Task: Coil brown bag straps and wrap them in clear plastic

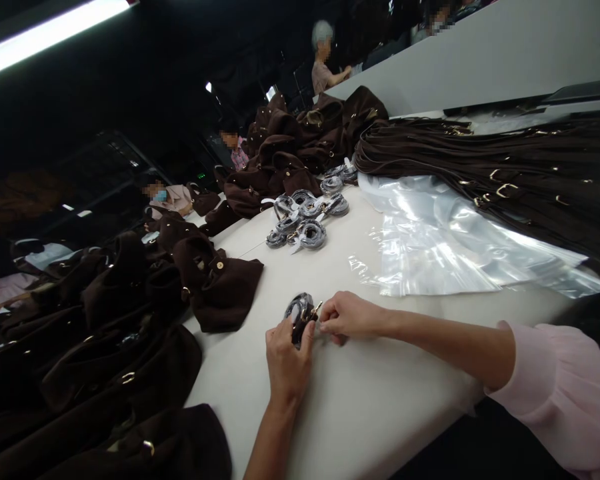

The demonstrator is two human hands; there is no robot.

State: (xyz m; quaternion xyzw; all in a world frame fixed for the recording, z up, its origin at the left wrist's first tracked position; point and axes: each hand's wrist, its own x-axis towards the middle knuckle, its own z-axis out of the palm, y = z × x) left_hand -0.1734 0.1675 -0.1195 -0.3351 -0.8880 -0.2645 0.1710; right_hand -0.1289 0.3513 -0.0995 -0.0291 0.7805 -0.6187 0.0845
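My left hand (286,360) is closed around a coiled dark strap (300,308), which looks wrapped in clear plastic and has gold hardware at its right side. Just right of it, my right hand (349,316) is pinched close to the strap's gold clasp. Whatever lies between those fingertips is hidden or too small to name. Beyond both hands lies a cluster of similar coiled straps (311,235) in plastic, some with white tags. Clear plastic bags (430,247) lie flat beyond my right forearm.
Long dark brown straps (530,160) with gold buckles are heaped at the right on the white table (370,413). Dark brown bags (220,287) are piled along the left and at the back (285,140). Several people sit or stand farther off. A pale panel (500,60) rises at upper right.
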